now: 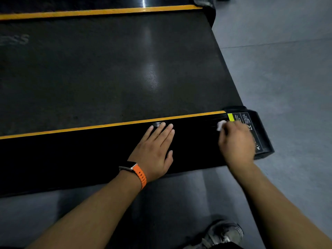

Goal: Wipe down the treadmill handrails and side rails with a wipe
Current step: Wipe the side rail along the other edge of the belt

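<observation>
The near side rail (pixel 89 153) of the treadmill is a wide black strip with an orange edge line, running across the middle of the view. My left hand (pixel 154 151) lies flat on it, fingers straight, palm down. My right hand (pixel 235 141) grips a small white wipe (pixel 220 125) and presses it on the rail near its right end, beside a yellow-green label. The far side rail (pixel 100 12) shows at the top, also with an orange line.
The black running belt (pixel 107 69) fills the space between the two rails. A black end cap (pixel 258 130) with white printed labels closes the near rail at the right. Grey floor (pixel 287 60) surrounds the treadmill. My shoe (pixel 224 234) stands at the bottom.
</observation>
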A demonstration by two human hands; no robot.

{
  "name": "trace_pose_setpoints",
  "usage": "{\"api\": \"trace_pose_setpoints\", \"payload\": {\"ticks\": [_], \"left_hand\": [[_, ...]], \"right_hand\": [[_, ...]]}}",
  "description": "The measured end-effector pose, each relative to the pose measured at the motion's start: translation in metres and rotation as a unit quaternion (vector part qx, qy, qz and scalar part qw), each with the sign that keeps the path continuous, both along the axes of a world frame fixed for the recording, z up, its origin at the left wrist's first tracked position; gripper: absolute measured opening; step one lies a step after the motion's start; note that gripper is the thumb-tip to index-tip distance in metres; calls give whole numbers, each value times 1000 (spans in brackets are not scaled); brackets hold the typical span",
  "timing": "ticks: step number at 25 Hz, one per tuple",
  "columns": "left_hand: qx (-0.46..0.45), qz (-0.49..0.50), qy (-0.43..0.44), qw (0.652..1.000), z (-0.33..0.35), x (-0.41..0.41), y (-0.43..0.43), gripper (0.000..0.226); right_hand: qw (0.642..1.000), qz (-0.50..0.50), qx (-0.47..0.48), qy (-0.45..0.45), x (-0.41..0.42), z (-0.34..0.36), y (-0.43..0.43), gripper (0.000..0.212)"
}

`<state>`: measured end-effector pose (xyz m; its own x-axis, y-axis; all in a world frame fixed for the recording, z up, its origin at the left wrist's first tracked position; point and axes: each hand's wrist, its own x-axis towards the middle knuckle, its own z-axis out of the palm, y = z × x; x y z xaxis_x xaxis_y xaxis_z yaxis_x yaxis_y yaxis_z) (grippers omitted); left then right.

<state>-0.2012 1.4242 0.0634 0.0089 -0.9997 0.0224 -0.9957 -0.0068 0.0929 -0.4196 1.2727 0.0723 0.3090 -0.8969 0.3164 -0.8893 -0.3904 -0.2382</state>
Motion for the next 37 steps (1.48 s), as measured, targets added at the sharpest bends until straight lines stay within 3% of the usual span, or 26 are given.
{"api": "trace_pose_setpoints", "payload": {"ticks": [2, 4, 8, 10, 15, 17, 21, 24, 27, 28, 33, 37], "left_hand": [[-2, -1, 0, 1000, 1, 0, 0, 66], [-4, 0, 1, 1000, 0, 0, 0, 66], [-4, -1, 3, 1000, 0, 0, -1, 66], [-1, -1, 4, 1000, 0, 0, -1, 66], [1, 1, 3, 1000, 2, -1, 0, 66], [0, 1, 5, 1000, 2, -1, -1, 66], [2, 3, 11, 1000, 0, 1, -1, 66], [1, 3, 11, 1000, 0, 0, 0, 66], [-2, 1, 7, 1000, 0, 0, 0, 66], [-4, 1, 7, 1000, 0, -1, 0, 66], [-8, 1, 15, 1000, 1, 0, -1, 66], [-7, 1, 10, 1000, 1, -1, 0, 66]], "right_hand": [[994, 105, 12, -10, 25, -1, 26, 10], [990, 140, 12, 17, 28, -4, 37, 10], [998, -52, 21, 16, -23, 1, 5, 13], [997, -77, 22, 3, -30, 1, 1, 15], [991, 134, 18, -14, 20, -5, 49, 12], [995, 98, 19, 6, 10, -4, 41, 12], [996, -78, 38, -16, -21, -2, 12, 16], [997, 48, 36, -50, 9, -1, 34, 9], [980, 196, 38, -22, 29, -4, 62, 5], [981, 190, 33, -19, 23, -4, 58, 2], [998, -33, 39, -41, -37, -3, 15, 13], [991, 114, 49, -50, 3, -5, 52, 12]]}}
